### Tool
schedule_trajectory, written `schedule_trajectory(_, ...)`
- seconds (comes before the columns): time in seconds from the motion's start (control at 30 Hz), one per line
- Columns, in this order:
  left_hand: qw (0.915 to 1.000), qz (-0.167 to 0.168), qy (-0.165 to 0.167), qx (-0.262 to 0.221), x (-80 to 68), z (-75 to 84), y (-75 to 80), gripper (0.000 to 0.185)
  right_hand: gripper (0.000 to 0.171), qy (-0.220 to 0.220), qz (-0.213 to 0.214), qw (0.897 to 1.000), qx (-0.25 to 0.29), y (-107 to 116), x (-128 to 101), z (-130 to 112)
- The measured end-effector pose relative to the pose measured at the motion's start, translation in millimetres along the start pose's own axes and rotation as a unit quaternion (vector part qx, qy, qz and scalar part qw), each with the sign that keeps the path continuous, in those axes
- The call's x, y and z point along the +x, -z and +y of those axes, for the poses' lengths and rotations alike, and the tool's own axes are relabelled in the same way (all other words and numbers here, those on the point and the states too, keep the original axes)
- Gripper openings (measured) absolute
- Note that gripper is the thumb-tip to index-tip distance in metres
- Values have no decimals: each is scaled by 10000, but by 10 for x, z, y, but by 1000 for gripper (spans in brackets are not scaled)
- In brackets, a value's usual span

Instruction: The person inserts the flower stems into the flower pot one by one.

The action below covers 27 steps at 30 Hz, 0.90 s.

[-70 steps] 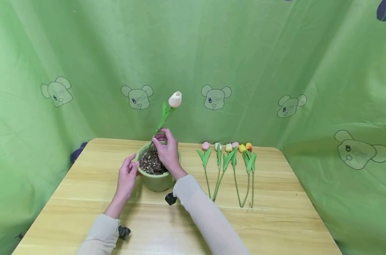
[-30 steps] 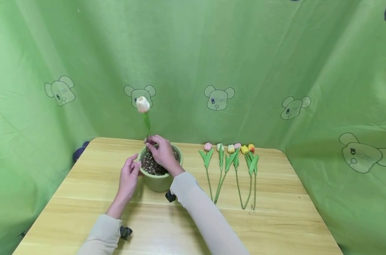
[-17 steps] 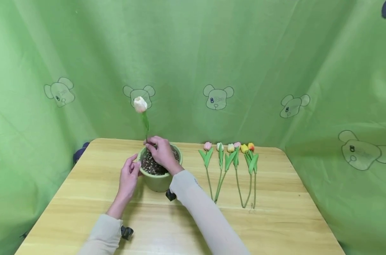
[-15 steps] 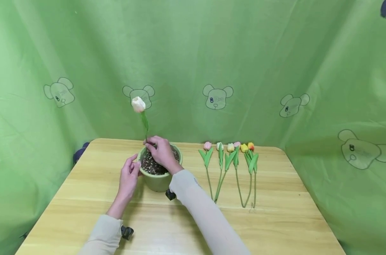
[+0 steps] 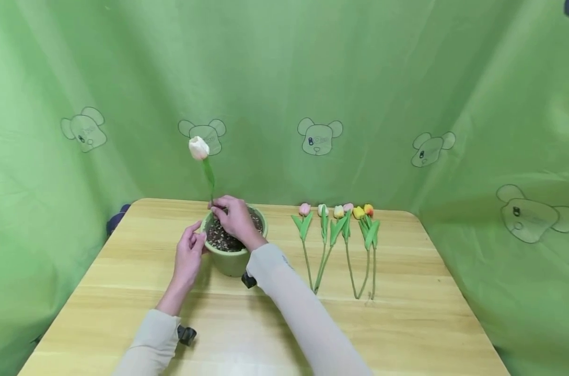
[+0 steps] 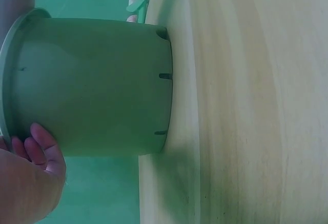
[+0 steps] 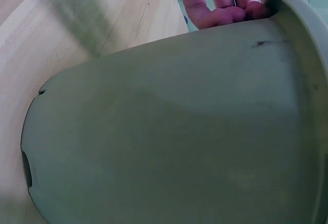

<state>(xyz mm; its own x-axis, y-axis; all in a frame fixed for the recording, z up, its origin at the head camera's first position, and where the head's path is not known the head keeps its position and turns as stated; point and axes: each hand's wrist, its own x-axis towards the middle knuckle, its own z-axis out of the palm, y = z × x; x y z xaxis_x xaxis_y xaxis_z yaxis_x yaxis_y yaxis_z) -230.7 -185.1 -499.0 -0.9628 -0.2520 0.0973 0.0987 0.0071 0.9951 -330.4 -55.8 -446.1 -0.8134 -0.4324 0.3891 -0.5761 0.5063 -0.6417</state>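
- The right hand reaches over the green flowerpot; its grip pinches the thin stem of a white tulip just above the soil, at the pot's far left edge.
- From that grip the stem rises nearly upright, leaning a little to the left; the bloom stands well above the hand, against the green cloth backdrop.
- The left hand rests against the pot's left side — fingers lightly bent, tips touching the rim; its grip is released, a steadying touch rather than a clench.
- In the right wrist view the fingertips of the left hand show at the pot's rim; the pot wall fills most of that view.
- The flowerpot stands on the wooden desk, directly below both hands.
- To the right of the right-hand grip, well apart from the pot, a row of tulips lies flat on the desk — pink, white, yellow and orange heads pointing away from the person; stems pointing toward the near edge.
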Motion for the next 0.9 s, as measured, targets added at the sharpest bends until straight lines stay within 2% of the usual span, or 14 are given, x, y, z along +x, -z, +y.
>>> schedule_trajectory(0.27,10000,-16,-24,-57,-1,27,14,45,22,6,-56,10000,67,-8,13,-6)
schedule_trajectory(0.43,9999,-49,-44,-93,-3,19,1,45,24,-98,53,9999,66,-14,-1,13)
schedule_trajectory(0.67,10000,-54,6,-26,-19,19,-1,45,23,-260,114,9990,353,-28,-22,14)
schedule_trajectory(0.9,10000,-58,-3,-13,-17,18,1,45,21,-232,202,9985,450,-31,-32,6)
